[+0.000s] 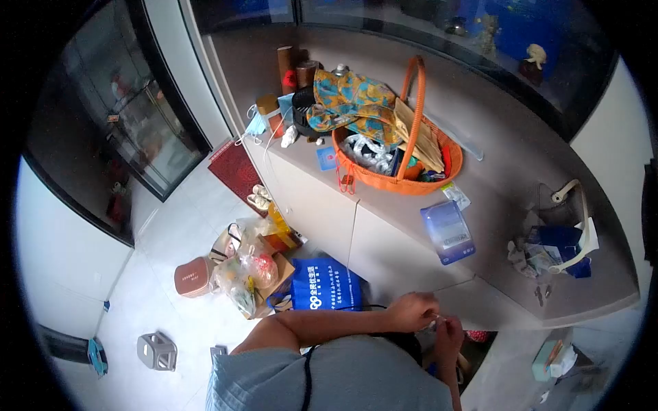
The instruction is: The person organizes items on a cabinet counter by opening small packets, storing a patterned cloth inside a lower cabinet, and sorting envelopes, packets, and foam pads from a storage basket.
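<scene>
My left hand [411,312] reaches across from the left, its fingers curled in a pinch. Just beside it my right hand [449,334] is also closed, with thumb and fingers pressed together. Between the fingertips of both hands shows a small pale, thin thing [436,316], too small to name. Both hands are close in front of my body, near the front edge of the cabinet top [507,308]. Below the right hand is a dark opening with a red patterned thing [478,335] partly in view.
On the cabinet stand an orange basket [384,181] with a patterned cloth, a purple-blue packet [447,233] and a pale-handled basket [586,236]. A blue bag [325,284], plastic bags [236,281], a pink box [194,277] and a grey stool [156,351] are on the floor.
</scene>
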`<action>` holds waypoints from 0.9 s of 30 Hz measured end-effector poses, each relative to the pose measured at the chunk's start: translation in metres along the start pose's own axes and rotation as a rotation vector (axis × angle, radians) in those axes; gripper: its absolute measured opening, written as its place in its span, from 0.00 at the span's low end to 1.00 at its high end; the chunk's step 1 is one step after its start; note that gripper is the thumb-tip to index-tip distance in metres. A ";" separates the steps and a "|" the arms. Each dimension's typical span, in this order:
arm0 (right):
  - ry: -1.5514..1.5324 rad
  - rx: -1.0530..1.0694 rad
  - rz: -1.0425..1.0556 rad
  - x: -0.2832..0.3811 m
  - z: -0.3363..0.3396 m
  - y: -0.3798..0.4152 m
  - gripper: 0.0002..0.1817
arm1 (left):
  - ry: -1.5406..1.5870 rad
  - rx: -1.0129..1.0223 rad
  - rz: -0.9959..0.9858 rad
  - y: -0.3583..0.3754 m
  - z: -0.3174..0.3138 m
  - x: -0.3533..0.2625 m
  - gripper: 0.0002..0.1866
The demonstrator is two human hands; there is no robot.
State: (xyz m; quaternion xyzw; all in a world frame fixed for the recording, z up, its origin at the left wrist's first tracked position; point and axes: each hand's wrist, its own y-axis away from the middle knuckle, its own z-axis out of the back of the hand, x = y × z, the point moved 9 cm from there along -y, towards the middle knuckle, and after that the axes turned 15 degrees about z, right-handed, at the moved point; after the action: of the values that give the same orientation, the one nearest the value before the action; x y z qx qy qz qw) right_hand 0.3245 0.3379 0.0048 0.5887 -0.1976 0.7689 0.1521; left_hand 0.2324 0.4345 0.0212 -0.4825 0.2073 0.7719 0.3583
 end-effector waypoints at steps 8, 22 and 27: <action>-0.096 0.034 -0.036 -0.028 -0.002 -0.006 0.09 | -0.004 -0.052 -0.067 0.002 0.008 -0.005 0.06; 0.047 0.098 -0.055 -0.008 -0.004 0.004 0.12 | -0.030 0.088 -0.052 0.002 0.000 -0.009 0.08; 0.372 0.177 0.145 -0.036 0.000 0.014 0.12 | -0.076 0.102 -0.039 0.001 -0.008 -0.007 0.08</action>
State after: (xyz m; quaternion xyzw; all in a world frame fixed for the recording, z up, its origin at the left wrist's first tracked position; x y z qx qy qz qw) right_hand 0.3272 0.3252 -0.0315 0.4320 -0.1396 0.8876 0.0778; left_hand 0.2379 0.4263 0.0235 -0.4377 0.2233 0.7710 0.4050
